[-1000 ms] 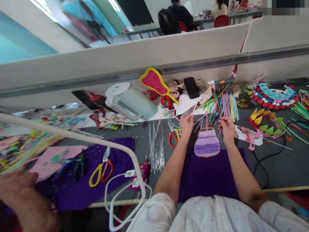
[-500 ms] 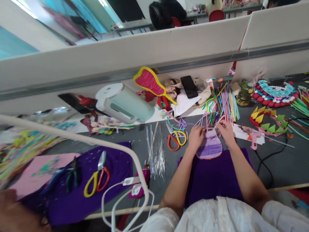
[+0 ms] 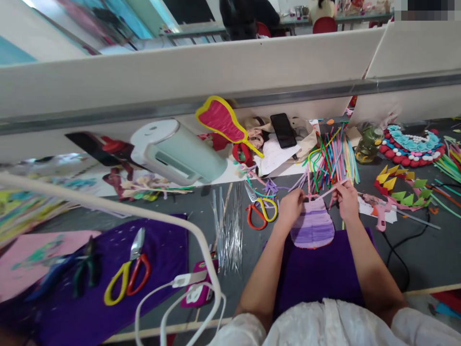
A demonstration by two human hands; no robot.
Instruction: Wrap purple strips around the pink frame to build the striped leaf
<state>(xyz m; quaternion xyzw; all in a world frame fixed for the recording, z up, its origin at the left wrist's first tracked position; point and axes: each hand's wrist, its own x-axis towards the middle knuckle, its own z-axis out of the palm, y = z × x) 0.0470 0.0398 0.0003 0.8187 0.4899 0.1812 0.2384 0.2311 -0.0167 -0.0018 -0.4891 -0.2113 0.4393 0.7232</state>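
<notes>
A rounded piece covered in lilac and purple strips point(image 3: 312, 226) lies in front of me, its lower part over a dark purple cloth point(image 3: 319, 274). My left hand point(image 3: 292, 207) is closed at its upper left edge, pinching it there; the fingertips are partly hidden. Between the fingers of my right hand point(image 3: 346, 199) is one end of a pale lilac strip point(image 3: 329, 191), which slants down to the top edge of the piece. Scissors with red and yellow handles point(image 3: 262, 211) lie left of my left hand. Beyond both hands spreads a bundle of coloured pipe cleaners point(image 3: 333, 158).
On the right are a pink glue gun point(image 3: 382, 215) with a black cord and a jar point(image 3: 370, 143). A phone point(image 3: 283, 130) lies at the back. Leftward are silver wires point(image 3: 232, 230), a leaning pale green appliance point(image 3: 187, 151), a white curved tube point(image 3: 144, 204) and more scissors point(image 3: 131, 269).
My right hand has moved to the right, away from the lilac piece, and more of the pale strip shows stretched out. The co-worker's arm at lower left has mostly left the view.
</notes>
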